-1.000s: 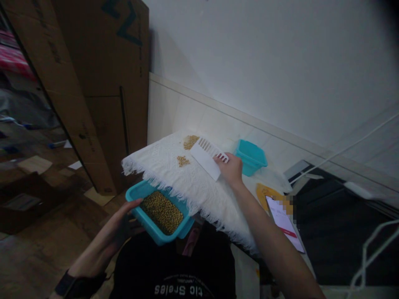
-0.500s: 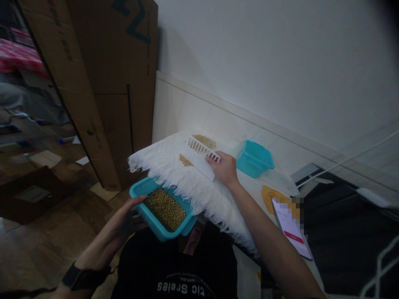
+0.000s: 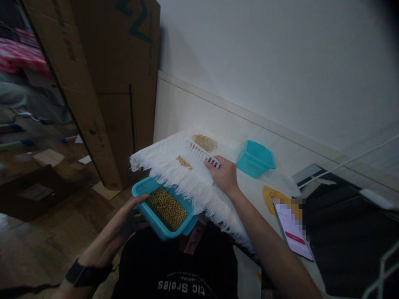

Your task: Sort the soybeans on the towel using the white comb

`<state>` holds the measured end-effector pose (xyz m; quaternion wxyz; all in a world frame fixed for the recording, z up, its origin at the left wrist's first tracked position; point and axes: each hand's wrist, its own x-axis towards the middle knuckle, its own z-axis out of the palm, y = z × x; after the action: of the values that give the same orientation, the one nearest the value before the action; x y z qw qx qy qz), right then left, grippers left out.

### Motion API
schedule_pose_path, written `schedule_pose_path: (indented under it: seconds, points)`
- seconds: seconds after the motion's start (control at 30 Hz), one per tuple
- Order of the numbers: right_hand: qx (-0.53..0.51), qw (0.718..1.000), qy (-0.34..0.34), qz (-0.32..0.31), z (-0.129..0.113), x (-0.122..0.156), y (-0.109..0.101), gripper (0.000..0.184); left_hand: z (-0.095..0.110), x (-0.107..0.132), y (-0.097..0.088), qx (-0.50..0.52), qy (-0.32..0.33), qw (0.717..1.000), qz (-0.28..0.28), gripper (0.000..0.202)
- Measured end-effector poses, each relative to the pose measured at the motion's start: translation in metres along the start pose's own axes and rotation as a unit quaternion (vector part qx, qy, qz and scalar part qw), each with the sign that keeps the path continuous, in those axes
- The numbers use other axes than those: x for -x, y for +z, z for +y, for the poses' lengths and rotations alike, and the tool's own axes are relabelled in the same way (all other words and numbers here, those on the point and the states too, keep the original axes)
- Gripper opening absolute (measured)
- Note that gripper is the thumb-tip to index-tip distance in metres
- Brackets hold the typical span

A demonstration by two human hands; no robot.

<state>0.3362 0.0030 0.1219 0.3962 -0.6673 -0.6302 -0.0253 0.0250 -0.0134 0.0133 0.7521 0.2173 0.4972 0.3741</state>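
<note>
My left hand (image 3: 130, 211) grips the left side of a turquoise plastic container (image 3: 156, 226), thumb over its rim. Yellow-green beans (image 3: 166, 209) fill its bottom, and it sits just under the fringed edge of a white cloth (image 3: 158, 155). My right hand (image 3: 225, 174) is closed on one end of a white slotted plastic piece (image 3: 199, 153), held against the cloth. A small strip of loose beans (image 3: 184, 162) lies on the cloth in front of this piece.
Behind the slotted piece lies another patch of beans (image 3: 204, 142). A second turquoise container (image 3: 256, 160) stands near the wall. To the right are a yellow packet (image 3: 268, 198), a phone-like screen (image 3: 293, 232) and a black case (image 3: 343, 241). A tall cardboard box (image 3: 115, 91) rises at left.
My right hand has moved the slotted piece slightly toward me and left. The strip of beans has shifted the same way. My left hand and its container keep nearly the same place.
</note>
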Motion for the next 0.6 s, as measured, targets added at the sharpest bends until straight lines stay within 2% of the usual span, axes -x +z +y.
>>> schedule_pose_path:
  seconds: [0.13, 0.3, 0.6]
  points:
    - [-0.011, 1.000, -0.010, 0.006, -0.006, 0.003, 0.001, 0.020, 0.001, 0.003, 0.002, -0.008, 0.001, 1.000, 0.007, 0.036]
    - [-0.037, 0.999, -0.011, 0.000, -0.010, 0.005, -0.003, 0.022, 0.002, 0.005, 0.005, 0.003, 0.000, 1.000, 0.009, 0.042]
    - [-0.030, 0.999, 0.018, 0.036, 0.002, 0.033, -0.029, 0.031, -0.001, 0.003, 0.001, 0.005, 0.013, 1.000, 0.008, 0.040]
